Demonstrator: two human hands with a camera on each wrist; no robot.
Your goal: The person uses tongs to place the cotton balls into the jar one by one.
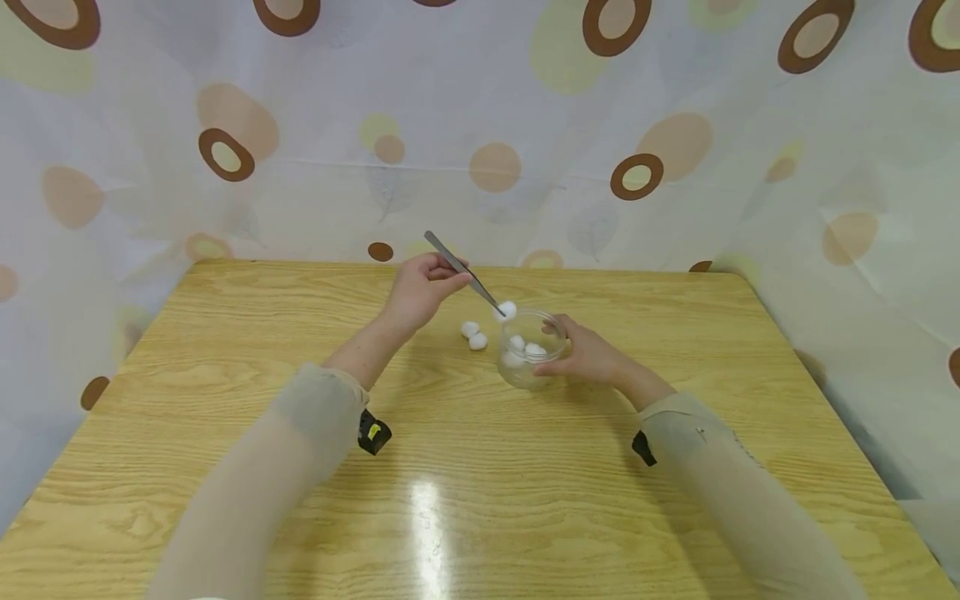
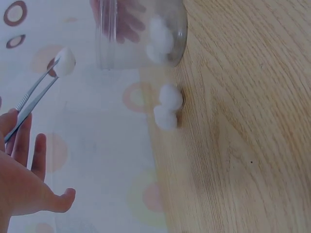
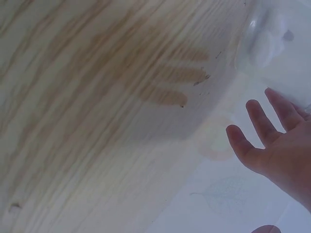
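My left hand (image 1: 420, 293) holds metal tweezers (image 1: 442, 247) near their middle. Their tips pinch a white cotton ball (image 2: 66, 62) just above the left side of the rim of a clear round jar (image 1: 521, 380). The jar stands upright and lidless, with several cotton balls (image 1: 536, 350) inside. My right hand (image 1: 588, 354) grips the jar from its right side, thumb in front and fingers behind. In the right wrist view the jar is partly cut off by the frame edge. Two loose cotton balls (image 1: 477, 342) touch each other on the table left of the jar.
The wood-grain table (image 1: 525, 500) extends on all sides of the jar. A patterned curtain (image 1: 450, 125) hangs behind its far edge and along both sides. Black wrist devices (image 1: 373, 432) show under both sleeves.
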